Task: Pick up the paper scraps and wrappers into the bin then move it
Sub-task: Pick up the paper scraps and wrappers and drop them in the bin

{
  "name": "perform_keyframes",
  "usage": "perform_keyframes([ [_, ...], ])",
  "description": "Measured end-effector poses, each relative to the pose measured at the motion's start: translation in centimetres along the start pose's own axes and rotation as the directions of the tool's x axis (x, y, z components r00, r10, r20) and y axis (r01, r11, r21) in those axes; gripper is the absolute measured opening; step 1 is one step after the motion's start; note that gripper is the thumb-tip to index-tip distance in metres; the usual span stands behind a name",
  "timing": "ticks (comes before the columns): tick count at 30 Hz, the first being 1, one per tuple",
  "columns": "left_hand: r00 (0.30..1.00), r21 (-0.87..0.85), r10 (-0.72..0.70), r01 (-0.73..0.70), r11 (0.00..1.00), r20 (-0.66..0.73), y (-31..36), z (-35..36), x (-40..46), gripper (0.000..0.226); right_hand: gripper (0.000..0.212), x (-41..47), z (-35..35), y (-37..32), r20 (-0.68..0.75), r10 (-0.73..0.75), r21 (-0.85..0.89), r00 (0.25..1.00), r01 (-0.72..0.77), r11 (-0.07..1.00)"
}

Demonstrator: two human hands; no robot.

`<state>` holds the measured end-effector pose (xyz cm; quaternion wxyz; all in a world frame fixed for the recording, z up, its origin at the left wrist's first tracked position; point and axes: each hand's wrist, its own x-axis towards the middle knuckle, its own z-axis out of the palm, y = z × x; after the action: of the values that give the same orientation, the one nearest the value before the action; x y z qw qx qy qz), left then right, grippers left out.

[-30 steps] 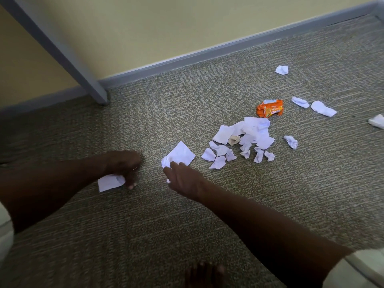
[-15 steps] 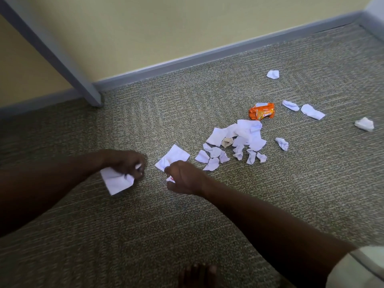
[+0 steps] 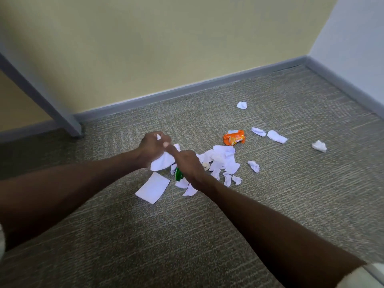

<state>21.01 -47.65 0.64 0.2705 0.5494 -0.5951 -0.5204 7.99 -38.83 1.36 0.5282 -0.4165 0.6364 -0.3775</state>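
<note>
**Floor litter and both hands, head view**

Left hand (image 3: 152,149): raised above the carpet (image 3: 207,235), fingers curled round a crumpled white sheet (image 3: 163,162) that hangs below the fist. A small white corner shows above its knuckles.

Right hand (image 3: 188,163): touching the left hand, fingers curled, one finger reaching up against the same white sheet. A green wrapper (image 3: 178,174) shows just under its palm; whether the hand grips it or it lies on the floor below cannot be told.

Flat white paper (image 3: 153,187): on the carpet, directly below the two hands, nearer the person.

Two small torn scraps (image 3: 188,189): below the right wrist, just beside the flat paper.

Heap of white scraps (image 3: 223,163): to the right of the right hand, pieces overlapping, partly hidden by that hand.

Orange wrapper (image 3: 234,138): beyond the heap, right of and farther out than both hands, crumpled.

Loose crumpled scraps: one (image 3: 254,166) just right of the heap; two (image 3: 269,134) side by side right of the orange wrapper; one (image 3: 319,146) farther right, well apart; one (image 3: 241,105) farthest out, near the baseboard (image 3: 187,90).

Grey slanted leg (image 3: 41,96): to the left of and beyond the left hand, foot on the carpet by the wall.

Bin: not in view.
</note>
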Motion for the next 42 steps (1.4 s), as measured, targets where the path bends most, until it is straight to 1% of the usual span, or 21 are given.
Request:
perform_keyframes([
  [3,0.998,-0.05,0.051,-0.053,0.997,-0.034,3.3,2.7,0.7,0.017,0.041,0.6,-1.9,-2.5,-0.114,-0.039,0.027,0.993,0.042,0.999],
  [5,0.988,-0.083,-0.012,-0.001,0.997,-0.155,6.0,3.9,1.6,0.026,0.03,1.1,-3.8,-4.1,-0.174,-0.074,-0.002,0.982,0.075,0.997],
  [6,0.978,-0.156,-0.054,0.023,0.988,-0.199,7.4,4.5,2.1,0.033,0.027,1.3,-4.9,-5.0,-0.2,-0.096,-0.028,0.975,0.092,0.995],
  [8,0.97,-0.287,-0.091,0.024,0.958,-0.224,10.2,6.1,2.8,0.039,0.025,1.7,-7.3,-6.6,-0.25,-0.135,-0.101,0.959,0.113,0.988],
  [10,0.968,-0.338,-0.068,-0.018,0.941,-0.241,12.7,8.0,3.3,0.04,0.026,1.9,-9.9,-8.4,-0.291,-0.179,-0.179,0.94,0.13,0.975],
  [13,0.978,-0.431,-0.019,-0.074,0.899,-0.207,16.7,11.4,3.3,0.033,0.041,2.0,-14.0,-11.5,-0.372,-0.221,-0.309,0.901,0.104,0.945],
  [15,0.981,-0.362,0.08,-0.139,0.922,-0.176,19.3,14.0,3.1,0.034,0.05,1.9,-16.8,-13.2,-0.425,-0.223,-0.307,0.877,0.092,0.947],
  [17,0.973,-0.266,0.193,-0.22,0.939,-0.126,21.9,16.6,2.4,0.031,0.047,1.3,-19.6,-14.5,-0.453,-0.232,-0.298,0.861,0.099,0.949],
  [19,0.966,-0.293,0.254,-0.256,0.921,-0.042,24.6,18.8,1.1,0.035,0.045,0.4,-22.4,-15.6,-0.485,-0.231,-0.255,0.843,0.117,0.96],
  [21,0.953,-0.255,0.302,-0.287,0.923,0.022,26.8,20.6,0.3,0.056,0.044,-0.3,-25.0,-16.2,-0.486,-0.174,-0.061,0.856,0.165,0.984],
  [23,0.905,-0.189,0.41,-0.385,0.903,0.114,28.3,22.7,0.0,0.073,0.042,-1.3,-27.3,-16.2,-0.452,-0.125,0.203,0.883,0.238,0.95],
  [25,0.826,-0.148,0.523,-0.502,0.852,0.209,29.8,24.9,-0.6,0.079,0.036,-2.5,-29.7,-15.9,-0.402,-0.133,0.383,0.906,0.298,0.874],
  [26,0.792,-0.128,0.559,-0.545,0.828,0.243,30.2,25.7,-0.7,0.079,0.028,-3.1,-30.6,-15.8,-0.377,-0.148,0.437,0.914,0.316,0.842],
  [28,0.746,-0.081,0.589,-0.597,0.798,0.31,31.5,27.5,-1.3,0.08,0.015,-4.5,-32.7,-15.4,-0.386,-0.156,0.531,0.909,0.357,0.768],
  [30,0.697,-0.071,0.6,-0.628,0.775,0.392,32.8,30.2,-1.5,0.087,0.009,-5.9,-35.7,-14.6,-0.433,-0.174,0.567,0.884,0.418,0.71],
  [32,0.678,-0.033,0.563,-0.625,0.78,0.472,34.5,33.1,-1.9,0.09,0.012,-7.3,-38.6,-13.7,-0.476,-0.199,0.582,0.856,0.477,0.659],
  [34,0.679,0.081,0.5,-0.632,0.771,0.538,36.6,35.4,-3.2,0.084,0.016,-8.7,-41.8,-12.6,-0.52,-0.208,0.604,0.829,0.529,0.597],
  [35,0.669,0.102,0.49,-0.642,0.76,0.56,37.4,36.7,-3.8,0.08,0.019,-9.5,-43.3,-12.1,-0.542,-0.198,0.624,0.817,0.549,0.557],
  [37,0.624,0.071,0.459,-0.637,0.768,0.632,38.9,39.3,-4.9,0.079,0.022,-11.5,-46.4,-11.2,-0.585,-0.179,0.632,0.791,0.583,0.51],
  [40,0.588,0.039,0.425,-0.614,0.788,0.688,40.9,42.7,-7.7,0.077,0.021,-14.5,-50.6,-10.1,-0.671,-0.143,0.578,0.728,0.634,0.513],
  [42,0.556,-0.021,0.432,-0.596,0.803,0.71,41.5,45.1,-9.8,0.075,0.021,-16.5,-53.6,-9.2,-0.753,-0.077,0.515,0.653,0.659,0.549],
])
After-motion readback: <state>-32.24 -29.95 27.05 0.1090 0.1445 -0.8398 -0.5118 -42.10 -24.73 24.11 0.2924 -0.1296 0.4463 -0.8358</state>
